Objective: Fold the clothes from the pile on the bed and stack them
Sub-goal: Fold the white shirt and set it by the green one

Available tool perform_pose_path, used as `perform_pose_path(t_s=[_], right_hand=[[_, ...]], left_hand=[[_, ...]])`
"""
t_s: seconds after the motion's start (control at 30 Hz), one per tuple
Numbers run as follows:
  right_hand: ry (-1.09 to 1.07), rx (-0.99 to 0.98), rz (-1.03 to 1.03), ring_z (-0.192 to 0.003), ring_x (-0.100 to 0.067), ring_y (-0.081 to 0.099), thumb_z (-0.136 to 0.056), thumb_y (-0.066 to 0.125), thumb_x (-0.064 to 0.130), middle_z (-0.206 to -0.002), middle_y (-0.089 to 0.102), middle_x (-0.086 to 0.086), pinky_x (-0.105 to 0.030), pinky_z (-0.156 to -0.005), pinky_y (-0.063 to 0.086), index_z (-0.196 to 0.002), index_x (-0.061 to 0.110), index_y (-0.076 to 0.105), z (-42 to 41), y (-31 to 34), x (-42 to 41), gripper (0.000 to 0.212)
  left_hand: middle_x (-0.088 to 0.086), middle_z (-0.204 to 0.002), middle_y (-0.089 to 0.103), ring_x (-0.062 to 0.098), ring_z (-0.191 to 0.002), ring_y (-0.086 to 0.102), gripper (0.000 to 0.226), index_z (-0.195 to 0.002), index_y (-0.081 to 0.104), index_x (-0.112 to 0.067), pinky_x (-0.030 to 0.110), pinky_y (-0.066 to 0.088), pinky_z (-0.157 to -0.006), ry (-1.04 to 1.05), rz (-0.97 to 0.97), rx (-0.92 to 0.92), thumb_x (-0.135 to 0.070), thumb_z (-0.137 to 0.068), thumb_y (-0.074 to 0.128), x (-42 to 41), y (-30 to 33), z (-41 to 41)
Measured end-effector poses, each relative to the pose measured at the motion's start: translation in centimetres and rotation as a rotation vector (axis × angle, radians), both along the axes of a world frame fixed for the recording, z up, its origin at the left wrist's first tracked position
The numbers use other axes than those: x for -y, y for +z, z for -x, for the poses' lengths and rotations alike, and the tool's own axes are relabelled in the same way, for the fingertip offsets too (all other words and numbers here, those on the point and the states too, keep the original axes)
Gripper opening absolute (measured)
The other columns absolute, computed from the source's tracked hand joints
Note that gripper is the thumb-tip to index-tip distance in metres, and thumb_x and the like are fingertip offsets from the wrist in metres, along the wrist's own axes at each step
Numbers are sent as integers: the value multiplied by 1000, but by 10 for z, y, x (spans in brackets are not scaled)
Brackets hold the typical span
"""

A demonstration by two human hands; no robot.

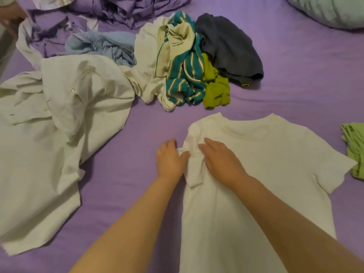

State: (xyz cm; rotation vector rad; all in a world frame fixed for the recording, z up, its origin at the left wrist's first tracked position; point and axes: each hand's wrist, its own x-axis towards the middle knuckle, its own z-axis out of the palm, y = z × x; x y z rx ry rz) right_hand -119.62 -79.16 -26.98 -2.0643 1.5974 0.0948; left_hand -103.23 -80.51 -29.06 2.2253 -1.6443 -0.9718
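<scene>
A white T-shirt [266, 154] lies flat on the purple bed [295, 66], collar away from me. Its left sleeve [192, 158] is bunched up between my hands. My left hand [170, 160] rests at the shirt's left edge, thumb touching the bunched sleeve. Palm down, my right hand [220, 161] presses on the shirt just right of that sleeve, fingers together. The pile [187, 66] of unfolded clothes sits beyond: a teal striped garment, a lime green one [215, 91], a dark grey one [230, 46], a cream one and a light blue one [102, 46].
A large off-white garment [59, 125] spreads over the left of the bed. A light green garment [354, 146] lies at the right edge. Crumpled purple bedding [88, 14] is at the back left, a pale pillow [331, 10] at the back right.
</scene>
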Motion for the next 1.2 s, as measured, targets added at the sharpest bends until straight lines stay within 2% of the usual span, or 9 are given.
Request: perform_pose_path(t_s=[0.1,0.17,0.27,0.47,0.6,0.77,0.9,1.07,1.2], right_hand=[[36,-32,-31,-144,-20,14,-101,34,27,-159,10,1,-37,-111,25,-151,23,14,-2,-5,28,54],[-2,9,-47,-145,-19,14,-101,35,31,-159,10,0,-35,-113,22,-152,21,9,-1,-10,33,58],[-35,29,-25,-146,-17,10,-99,33,42,-160,8,0,-33,-116,13,-152,21,5,-3,-20,30,63],[-18,-196,36,-146,-28,-11,-91,13,64,-160,-8,-3,-54,-114,-7,-149,35,-10,-27,-54,39,68],[-22,-251,118,-142,-41,17,-90,22,64,-155,21,-14,-68,-108,9,-148,25,22,-39,-62,42,70],[-3,-231,139,-146,-34,3,-88,2,67,-159,9,-9,-60,-112,0,-147,32,-4,-17,-63,38,69],[95,-330,48,-143,-27,-22,-79,-14,71,-158,-17,-4,-59,-112,-12,-138,35,-29,-3,-69,46,71],[19,-196,208,-144,-35,19,-94,16,61,-154,28,-13,-62,-112,16,-147,19,32,-20,-52,26,70],[84,-160,151,-143,-36,20,-89,25,68,-154,26,-13,-65,-110,16,-147,17,32,-39,-56,5,78]], left_hand=[[6,-120,51,29,-115,40,26,-106,64,-14,35,40,-95,-154,-48,86,-30,-85,64,26,-8,-4],[-2,-92,59,23,-95,51,9,-82,61,-19,30,43,-77,-115,-39,-43,-26,-87,60,39,-7,-11],[-7,-76,49,11,-68,45,16,-78,43,-20,26,37,-56,134,19,-307,-20,-93,50,60,2,-26],[-3,-71,46,15,-59,41,8,-91,38,-14,31,26,-49,22,135,72,-17,-98,38,82,-2,-49],[0,-84,55,19,-70,49,7,-94,43,-18,29,27,-51,8,109,73,-24,-97,43,70,-20,-49],[0,-134,50,20,-118,50,64,-137,36,-16,26,37,-83,200,20,-204,-33,-84,69,61,-21,-49],[6,-131,53,25,-117,52,70,-134,42,-11,32,44,-89,320,-136,-233,-31,-77,77,58,-16,-46],[3,-83,58,23,-78,55,22,-91,58,-8,33,44,-67,302,-232,-330,-14,-76,74,48,-4,-46],[0,-76,51,19,-71,47,12,-88,52,-5,26,34,-57,57,93,-95,-15,-91,54,42,9,-45]])
